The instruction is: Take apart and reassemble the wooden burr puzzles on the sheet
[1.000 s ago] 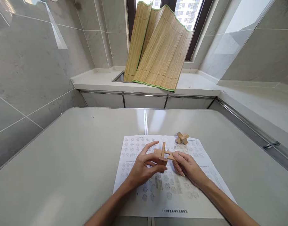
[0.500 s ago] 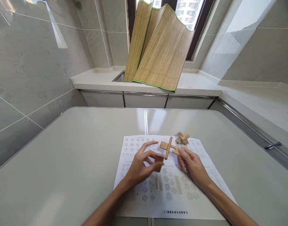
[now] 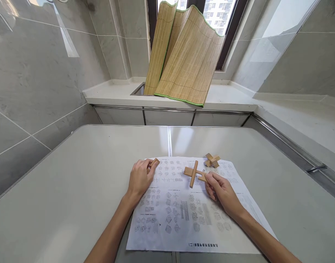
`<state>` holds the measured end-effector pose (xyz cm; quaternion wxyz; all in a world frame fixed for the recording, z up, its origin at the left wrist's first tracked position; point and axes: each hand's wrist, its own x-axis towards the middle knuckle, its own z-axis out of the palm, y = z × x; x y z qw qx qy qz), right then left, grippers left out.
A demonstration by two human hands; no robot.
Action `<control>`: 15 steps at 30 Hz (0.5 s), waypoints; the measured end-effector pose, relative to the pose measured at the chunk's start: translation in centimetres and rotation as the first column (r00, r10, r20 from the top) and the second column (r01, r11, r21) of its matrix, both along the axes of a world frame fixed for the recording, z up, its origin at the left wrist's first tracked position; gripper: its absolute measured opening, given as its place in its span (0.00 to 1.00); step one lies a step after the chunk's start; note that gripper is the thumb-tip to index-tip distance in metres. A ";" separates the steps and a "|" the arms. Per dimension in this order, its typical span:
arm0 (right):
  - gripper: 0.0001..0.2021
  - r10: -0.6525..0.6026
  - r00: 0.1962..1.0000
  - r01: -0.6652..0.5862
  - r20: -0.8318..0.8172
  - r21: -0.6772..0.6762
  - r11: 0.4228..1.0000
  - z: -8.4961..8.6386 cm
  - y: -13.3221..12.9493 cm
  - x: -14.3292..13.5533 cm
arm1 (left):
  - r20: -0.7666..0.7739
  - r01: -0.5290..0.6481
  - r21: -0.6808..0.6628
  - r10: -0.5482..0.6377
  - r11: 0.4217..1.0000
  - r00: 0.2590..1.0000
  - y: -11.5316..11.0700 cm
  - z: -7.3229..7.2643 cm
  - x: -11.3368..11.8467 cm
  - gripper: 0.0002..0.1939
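Observation:
My right hand (image 3: 220,188) pinches the end of a flat, notched wooden piece (image 3: 202,176). A round-edged wooden stick (image 3: 194,174) crosses that piece, and both are held above the printed sheet. At the sheet's upper left corner, my left hand (image 3: 141,176) is closed around a small wooden piece (image 3: 155,161), mostly hidden by the fingers. An assembled cross-shaped wooden puzzle (image 3: 212,160) sits at the sheet's top right edge. Diagrams and text cover the white paper (image 3: 181,233) beneath my hands.
The sheet lies on a glossy light table (image 3: 60,190) with a seam down its middle. Behind the table, a bamboo mat (image 3: 189,58) leans on a white ledge (image 3: 115,91) before a window. Tiled walls stand on both sides.
My left hand has moved left, away from the crossed pieces, to the sheet's upper left, with a wooden piece in its fingers. My right hand and its pieces have shifted slightly left.

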<state>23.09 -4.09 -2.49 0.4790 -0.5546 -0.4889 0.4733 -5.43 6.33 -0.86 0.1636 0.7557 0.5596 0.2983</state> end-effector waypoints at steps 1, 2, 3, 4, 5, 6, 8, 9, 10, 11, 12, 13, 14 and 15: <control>0.26 0.006 1.000 -0.006 0.004 -0.001 1.000 0.1 0.0 0.0 | -0.012 -0.004 0.007 0.004 1.000 1.000 0.1 -0.1 0.0 0.18; 0.26 0.015 1.000 -0.015 0.007 0.000 1.000 0.1 0.0 -0.1 | -0.022 -0.008 0.016 0.008 1.000 1.000 0.1 -0.3 -0.1 0.19; 0.26 0.025 1.000 -0.025 0.010 0.001 1.000 0.2 0.0 -0.1 | -0.031 -0.012 0.026 0.013 1.000 0.999 0.1 -0.4 -0.1 0.19; 0.26 0.035 0.999 -0.035 0.013 0.005 0.999 0.2 0.0 -0.1 | -0.040 -0.016 0.038 0.018 0.999 0.999 0.2 -0.5 -0.1 0.19; 0.26 0.047 0.999 -0.047 0.015 0.010 0.999 0.3 -0.1 -0.1 | -0.046 -0.023 0.049 0.025 0.999 0.999 0.2 -0.6 -0.1 0.19; 0.26 0.060 0.998 -0.060 0.016 0.014 0.998 0.2 -0.1 -0.1 | -0.051 -0.031 0.059 0.034 0.998 0.998 0.2 -0.7 -0.1 0.18; 0.26 0.089 0.996 -0.089 0.017 0.020 0.996 0.1 -0.1 -0.1 | -0.055 -0.051 0.076 0.055 0.996 0.997 0.3 -0.8 -0.2 0.18; 0.26 0.106 0.994 -0.107 0.016 0.022 0.994 0.0 -0.1 0.0 | -0.057 -0.066 0.084 0.071 0.994 0.996 0.3 -0.9 -0.2 0.18; 0.26 0.125 0.992 -0.125 0.013 0.023 0.992 0.0 -0.1 0.0 | -0.061 -0.082 0.092 0.088 0.992 0.994 0.3 -0.9 -0.2 0.18; 0.26 0.144 0.990 -0.144 0.008 0.024 0.989 -0.1 -0.1 0.0 | -0.066 -0.097 0.101 0.104 0.990 0.992 0.3 -1.0 -0.3 0.18; 0.26 0.162 0.987 -0.162 0.004 0.026 0.986 -0.1 -0.1 0.0 | -0.072 -0.110 0.111 0.119 0.988 0.990 0.4 -1.1 -0.3 0.18; 0.26 0.181 0.983 -0.181 0.001 0.029 0.983 -0.2 -0.1 0.0 | -0.078 -0.122 0.122 0.132 0.985 0.988 0.4 -1.2 -0.4 0.18; 0.26 0.199 0.980 -0.199 -0.002 0.032 0.979 -0.2 -0.2 -0.1 | -0.082 -0.132 0.134 0.143 0.982 0.986 0.4 -1.2 -0.4 0.17; 0.25 0.215 0.977 -0.215 -0.005 0.035 0.976 -0.2 -0.2 -0.1 | -0.080 -0.139 0.150 0.152 0.979 0.985 0.4 -1.2 -0.4 0.16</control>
